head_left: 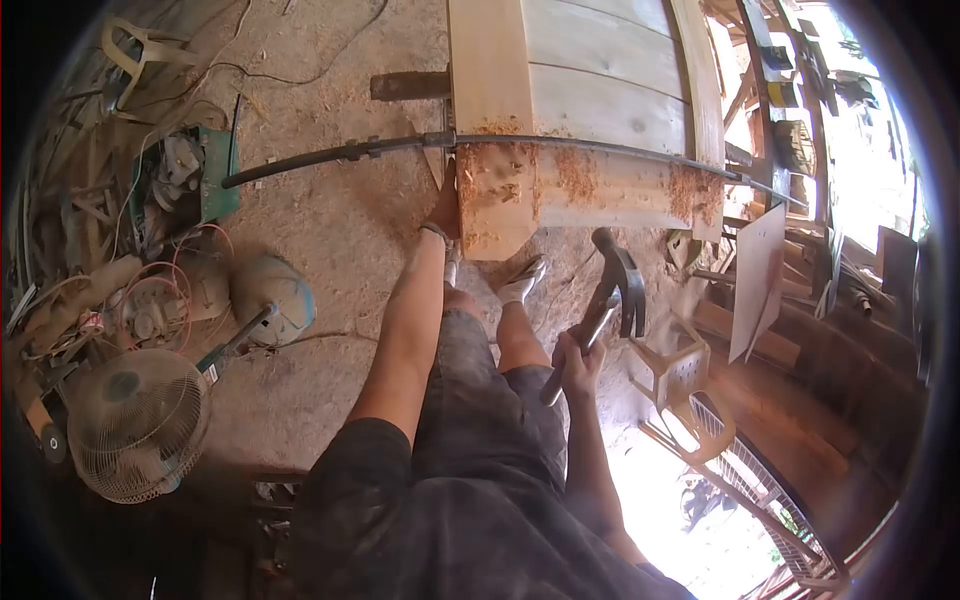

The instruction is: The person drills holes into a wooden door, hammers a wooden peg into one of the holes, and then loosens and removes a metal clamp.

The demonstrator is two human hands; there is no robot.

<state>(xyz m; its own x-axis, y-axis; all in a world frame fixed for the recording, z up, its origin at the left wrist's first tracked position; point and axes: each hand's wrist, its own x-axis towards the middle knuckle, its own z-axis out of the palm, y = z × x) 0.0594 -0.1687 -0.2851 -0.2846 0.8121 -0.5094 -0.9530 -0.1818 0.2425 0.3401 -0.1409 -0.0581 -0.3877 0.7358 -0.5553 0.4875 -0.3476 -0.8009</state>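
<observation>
My right hand (580, 362) is wrapped round the handle of a claw hammer (622, 285), whose dark head points up and away from me. My left hand (447, 208) is at the left edge of a wooden panel (495, 80), beneath a long metal bar clamp (350, 152); its fingers are hidden by the wood and shade. The clamp lies across the panel from left to right. Reddish wood shavings (575, 172) are scattered over the near end of the panel, below the bar.
A fan (138, 425) stands at the lower left, near a round tank (272, 300) and a green machine (215, 170). A plastic chair (672, 375) is right of the hammer. Boards (757, 280) lean at the right. Cables cross the dirt floor.
</observation>
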